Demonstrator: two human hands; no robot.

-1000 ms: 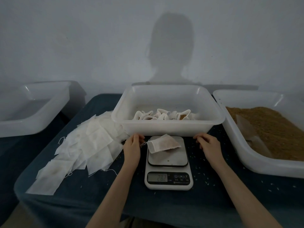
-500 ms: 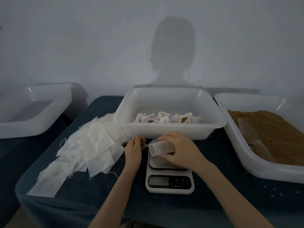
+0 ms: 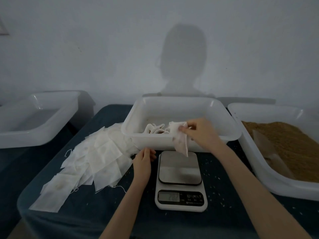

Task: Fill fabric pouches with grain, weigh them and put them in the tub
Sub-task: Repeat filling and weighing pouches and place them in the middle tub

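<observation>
Best carried clear over the near rim of the white rectangular plastic tub (image 3: 203, 144), then lowered onto the filled white pouches (image 3: 155, 129) inside. To its right, a bigger white tub (image 3: 259, 163) of brown grain (image 3: 284, 144). Before it, a white digital scale (image 3: 180, 180), pan bare. Right hand (image 3: 200, 131) pinching the top of a filled white fabric pouch (image 3: 180, 141) hanging over that rim. Left hand (image 3: 144, 156) resting, fingers loosely curled, holding nothing visible, beside flat empty white pouches (image 3: 93, 157).

Both forearms are bare to the frame's edge, no sleeves showing. Left hand (image 3: 144, 159) and right hand (image 3: 201, 131) are bare, slender-fingered.
</observation>
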